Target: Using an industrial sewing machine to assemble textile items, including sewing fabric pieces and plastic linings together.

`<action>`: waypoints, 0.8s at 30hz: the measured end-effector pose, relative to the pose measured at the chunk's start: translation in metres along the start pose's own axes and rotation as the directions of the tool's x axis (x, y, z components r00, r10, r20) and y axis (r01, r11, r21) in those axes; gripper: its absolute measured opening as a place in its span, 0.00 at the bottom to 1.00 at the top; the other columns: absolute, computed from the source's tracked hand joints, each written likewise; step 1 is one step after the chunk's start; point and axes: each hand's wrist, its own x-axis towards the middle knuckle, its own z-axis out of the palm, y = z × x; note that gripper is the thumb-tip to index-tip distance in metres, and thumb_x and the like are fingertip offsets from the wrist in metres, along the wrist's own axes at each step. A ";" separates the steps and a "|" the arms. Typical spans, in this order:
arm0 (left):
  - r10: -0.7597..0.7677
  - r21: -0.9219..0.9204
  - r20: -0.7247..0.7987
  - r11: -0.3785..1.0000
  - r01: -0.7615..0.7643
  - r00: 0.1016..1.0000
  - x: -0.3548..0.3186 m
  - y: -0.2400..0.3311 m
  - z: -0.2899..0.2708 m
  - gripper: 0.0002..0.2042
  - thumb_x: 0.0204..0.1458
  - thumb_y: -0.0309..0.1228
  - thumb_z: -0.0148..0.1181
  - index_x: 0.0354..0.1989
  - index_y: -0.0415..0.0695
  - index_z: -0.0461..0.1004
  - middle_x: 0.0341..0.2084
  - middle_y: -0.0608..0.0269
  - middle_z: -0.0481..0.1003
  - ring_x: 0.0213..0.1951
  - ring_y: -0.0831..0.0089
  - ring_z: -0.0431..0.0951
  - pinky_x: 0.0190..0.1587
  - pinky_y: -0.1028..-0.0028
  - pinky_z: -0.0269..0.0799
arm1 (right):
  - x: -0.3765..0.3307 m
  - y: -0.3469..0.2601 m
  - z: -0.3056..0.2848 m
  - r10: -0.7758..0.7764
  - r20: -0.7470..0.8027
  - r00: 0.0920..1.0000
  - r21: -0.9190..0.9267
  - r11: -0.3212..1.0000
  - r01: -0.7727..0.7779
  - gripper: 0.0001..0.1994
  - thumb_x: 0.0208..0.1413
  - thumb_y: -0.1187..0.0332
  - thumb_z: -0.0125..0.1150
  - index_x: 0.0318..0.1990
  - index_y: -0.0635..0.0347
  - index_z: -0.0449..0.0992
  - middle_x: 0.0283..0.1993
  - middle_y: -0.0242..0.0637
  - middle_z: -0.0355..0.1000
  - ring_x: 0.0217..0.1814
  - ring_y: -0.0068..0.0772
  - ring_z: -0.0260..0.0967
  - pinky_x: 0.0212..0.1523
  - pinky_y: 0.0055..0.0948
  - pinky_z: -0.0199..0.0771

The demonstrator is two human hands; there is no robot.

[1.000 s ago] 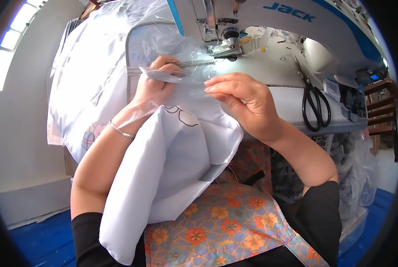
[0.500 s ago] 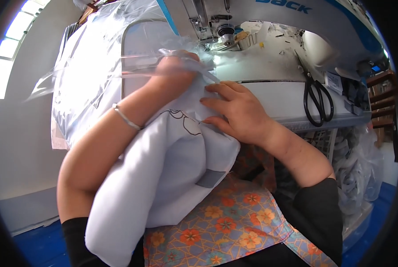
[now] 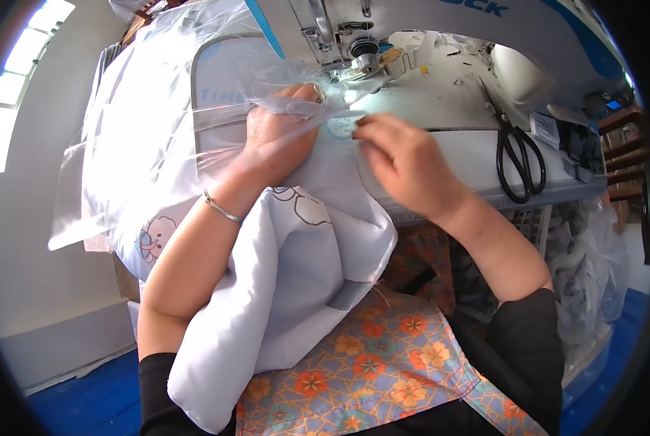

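Close to the sewing machine's needle area [image 3: 361, 62], my left hand [image 3: 281, 134] is closed, with clear plastic film [image 3: 143, 160] bunched at its fingers and trailing across the hand and wrist. Pale printed fabric [image 3: 296, 276] lies under both hands and hangs in folds over my lap. It carries a dark outline drawing and a small grey patch [image 3: 350, 294]. To the right of the needle, my right hand [image 3: 408, 163] is raised slightly, its fingers curled into a pinch by the film's end. What sits between those fingertips is hidden.
Black-handled scissors [image 3: 517, 163] lie on the machine bed at the right. The machine's white arm [image 3: 543, 43] spans the top. Clear plastic scraps [image 3: 586, 269] hang below the table edge at the right. A floral apron [image 3: 368, 363] covers my lap.
My right hand has gone from spread fingers on the fabric to a raised pinch. The film has shifted and spread lower on the left. My left elbow has moved rightward.
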 end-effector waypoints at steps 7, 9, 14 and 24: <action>-0.072 -0.149 -0.042 0.987 0.065 0.997 0.003 0.001 0.004 0.08 0.56 0.34 0.55 0.39 0.43 0.72 0.35 0.50 0.78 0.39 0.47 0.78 0.39 0.54 0.73 | 0.026 0.016 -0.023 0.286 -0.120 0.951 -0.060 0.954 -0.295 0.12 0.53 0.79 0.64 0.46 0.64 0.75 0.41 0.40 0.77 0.39 0.35 0.77 0.41 0.30 0.77; -0.096 -0.187 -0.020 0.978 0.090 0.995 0.002 -0.003 0.005 0.08 0.56 0.34 0.55 0.39 0.44 0.72 0.34 0.49 0.78 0.38 0.46 0.79 0.38 0.53 0.73 | 0.030 0.011 -0.024 0.213 -0.178 0.961 -0.028 0.975 -0.221 0.19 0.52 0.75 0.70 0.51 0.62 0.73 0.42 0.35 0.76 0.40 0.28 0.76 0.42 0.27 0.77; -0.056 -0.184 0.007 0.981 0.057 0.998 0.004 -0.019 0.015 0.10 0.52 0.31 0.56 0.42 0.45 0.74 0.32 0.50 0.79 0.36 0.46 0.80 0.38 0.55 0.75 | 0.040 0.013 -0.013 0.068 -0.253 0.965 0.160 0.987 -0.027 0.12 0.52 0.77 0.68 0.44 0.63 0.77 0.42 0.38 0.78 0.42 0.32 0.77 0.44 0.29 0.77; -0.117 -0.201 -0.078 0.975 0.099 0.990 0.004 -0.009 0.010 0.14 0.47 0.28 0.56 0.44 0.46 0.76 0.31 0.50 0.80 0.34 0.49 0.81 0.37 0.56 0.77 | 0.020 0.001 0.011 -0.083 0.079 0.993 -0.020 0.996 0.085 0.10 0.46 0.83 0.60 0.37 0.67 0.71 0.58 0.55 0.72 0.63 0.56 0.68 0.62 0.45 0.69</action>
